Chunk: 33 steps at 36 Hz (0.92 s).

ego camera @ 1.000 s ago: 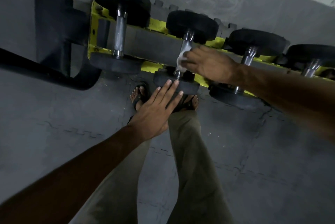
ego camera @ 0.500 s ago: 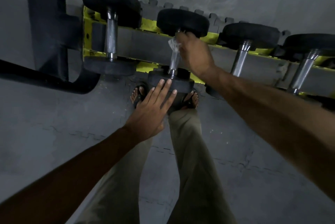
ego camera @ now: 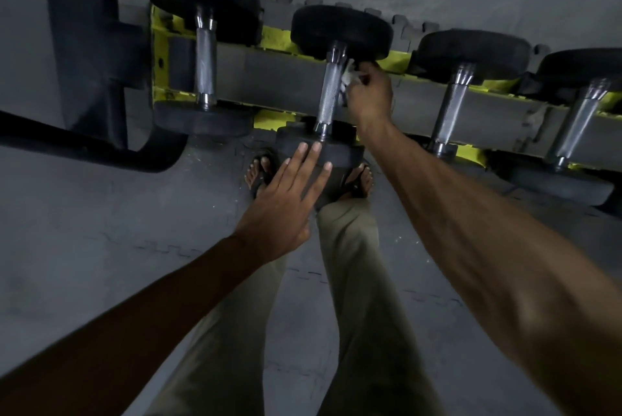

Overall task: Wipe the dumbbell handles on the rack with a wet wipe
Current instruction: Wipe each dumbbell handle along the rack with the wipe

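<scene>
Grey interlocking floor mats spread beneath our sandalled feet in a dim gym. Our left hand lies flat, fingers straight and close together, on the near black weight of the second dumbbell. Beyond it, our right hand pinches a white wet wipe against the upper right side of that dumbbell's knurled steel handle, on the yellow-edged rack where three more dumbbells sit.
</scene>
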### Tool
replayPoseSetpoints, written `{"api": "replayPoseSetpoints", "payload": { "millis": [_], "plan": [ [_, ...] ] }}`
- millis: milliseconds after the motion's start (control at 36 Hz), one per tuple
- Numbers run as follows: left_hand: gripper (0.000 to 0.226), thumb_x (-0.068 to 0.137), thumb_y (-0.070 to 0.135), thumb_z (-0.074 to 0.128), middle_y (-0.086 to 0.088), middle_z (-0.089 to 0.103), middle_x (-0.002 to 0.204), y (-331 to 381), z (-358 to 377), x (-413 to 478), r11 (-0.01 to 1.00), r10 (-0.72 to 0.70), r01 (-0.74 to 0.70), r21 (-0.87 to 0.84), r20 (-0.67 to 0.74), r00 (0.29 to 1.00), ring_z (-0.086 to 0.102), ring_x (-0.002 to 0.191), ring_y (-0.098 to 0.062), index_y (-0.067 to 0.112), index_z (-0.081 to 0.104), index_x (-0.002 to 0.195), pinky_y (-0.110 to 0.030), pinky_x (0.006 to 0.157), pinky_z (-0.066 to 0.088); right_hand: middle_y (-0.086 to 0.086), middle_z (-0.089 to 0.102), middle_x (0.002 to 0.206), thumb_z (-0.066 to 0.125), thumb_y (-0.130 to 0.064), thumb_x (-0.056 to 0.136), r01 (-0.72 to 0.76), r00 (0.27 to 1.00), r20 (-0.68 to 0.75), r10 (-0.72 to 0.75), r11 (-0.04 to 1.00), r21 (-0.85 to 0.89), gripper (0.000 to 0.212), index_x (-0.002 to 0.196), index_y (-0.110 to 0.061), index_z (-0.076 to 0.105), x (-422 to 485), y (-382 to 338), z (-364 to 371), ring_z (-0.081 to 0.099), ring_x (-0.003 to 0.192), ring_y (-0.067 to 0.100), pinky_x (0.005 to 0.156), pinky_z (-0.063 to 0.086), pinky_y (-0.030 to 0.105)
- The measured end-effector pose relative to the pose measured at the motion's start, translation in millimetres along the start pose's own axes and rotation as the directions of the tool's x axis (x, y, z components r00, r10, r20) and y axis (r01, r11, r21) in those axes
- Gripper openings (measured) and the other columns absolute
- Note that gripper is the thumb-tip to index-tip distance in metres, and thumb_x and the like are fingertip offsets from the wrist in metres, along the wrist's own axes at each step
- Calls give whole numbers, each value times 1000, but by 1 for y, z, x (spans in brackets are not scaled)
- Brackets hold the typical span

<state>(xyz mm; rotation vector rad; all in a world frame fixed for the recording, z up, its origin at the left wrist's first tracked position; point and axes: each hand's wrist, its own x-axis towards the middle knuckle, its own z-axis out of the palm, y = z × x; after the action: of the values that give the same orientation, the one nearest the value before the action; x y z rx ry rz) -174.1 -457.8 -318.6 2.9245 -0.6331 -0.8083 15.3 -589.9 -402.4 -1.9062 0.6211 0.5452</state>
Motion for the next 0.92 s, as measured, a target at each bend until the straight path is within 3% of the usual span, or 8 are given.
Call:
{"api": "replayPoseSetpoints", "payload": {
  "millis": [83, 194, 306, 472, 583, 694, 833, 917],
  "plan": [
    [110, 91, 51, 65, -29, -18, 169, -1, -1, 0, 1000, -6, 6, 2, -5, 1000, -12, 159, -44, 5, 1, 166, -51, 126, -6, 6, 74, 96, 47, -6, 80, -80, 991, 115, 75, 996, 39, 33, 95, -16, 74, 4, 8, 10, 70, 89, 24, 76, 58, 33],
    [109, 92, 52, 63, -29, -21, 168, -1, -2, 0, 1000, 3, -3, 1, 8, 1000, -14, 158, -45, 4, -2, 166, -52, 127, -5, 5, 71, 82, 54, 2, 87, -58, 937, 324, 133, 971, -230, 25, 87, -10, 76, -15, 24, -5, 65, 78, 20, 69, 50, 27],
    [107, 93, 49, 61, -29, -22, 168, -1, -1, -1, 1000, 8, -8, -22, 1, 1000, -15, 158, -44, 4, -3, 166, -53, 129, 1, 18, 61, 70, 48, 15, 86, -137, 874, 445, 195, 978, -159, 21, 75, 6, 63, -10, 8, -20, 58, 62, 27, 62, 50, 33],
    [106, 91, 47, 65, -26, -16, 171, -5, 3, 0, 999, 6, -6, -48, -11, 1000, -10, 160, -42, 6, 3, 167, -50, 128, 1, 1, 50, 61, 39, 7, 89, -427, 884, 361, 297, 828, 364, 26, 78, -15, 48, 25, -22, -7, 52, 54, 17, 58, 46, 30],
    [106, 91, 45, 64, -27, -16, 170, -5, 2, 0, 999, 9, -9, -32, -14, 1000, -12, 159, -42, 6, 2, 167, -49, 127, -7, 11, 59, 79, 40, 2, 86, -470, 823, 452, 344, 859, 203, 25, 95, -6, 61, 5, 3, -8, 53, 67, 24, 67, 49, 35],
    [109, 90, 48, 65, -27, -19, 169, -6, 4, 0, 998, 29, -30, -64, -4, 1000, -12, 159, -43, 6, -1, 166, -53, 130, 6, 16, 64, 88, 43, 10, 89, -401, 783, 523, 338, 916, 8, 29, 106, -1, 63, -3, 4, -20, 62, 62, 19, 62, 56, 29],
    [108, 90, 44, 65, -27, -20, 169, -9, 3, -2, 995, 51, -51, -86, -4, 999, -13, 159, -42, 6, -1, 166, -54, 130, 8, 19, 69, 103, 35, 9, 98, -518, 820, 493, 291, 744, 423, 31, 120, 5, 57, 16, -20, -14, 72, 80, 23, 64, 59, 30],
    [106, 90, 42, 62, -27, -21, 169, -10, 1, -2, 994, 64, -64, -83, 6, 998, -15, 159, -42, 6, -2, 166, -55, 129, 11, 11, 69, 93, 43, 9, 96, -457, 875, 379, 303, 774, 437, 25, 105, -4, 61, 8, -14, -4, 68, 76, 18, 65, 57, 26]
  ]
}}
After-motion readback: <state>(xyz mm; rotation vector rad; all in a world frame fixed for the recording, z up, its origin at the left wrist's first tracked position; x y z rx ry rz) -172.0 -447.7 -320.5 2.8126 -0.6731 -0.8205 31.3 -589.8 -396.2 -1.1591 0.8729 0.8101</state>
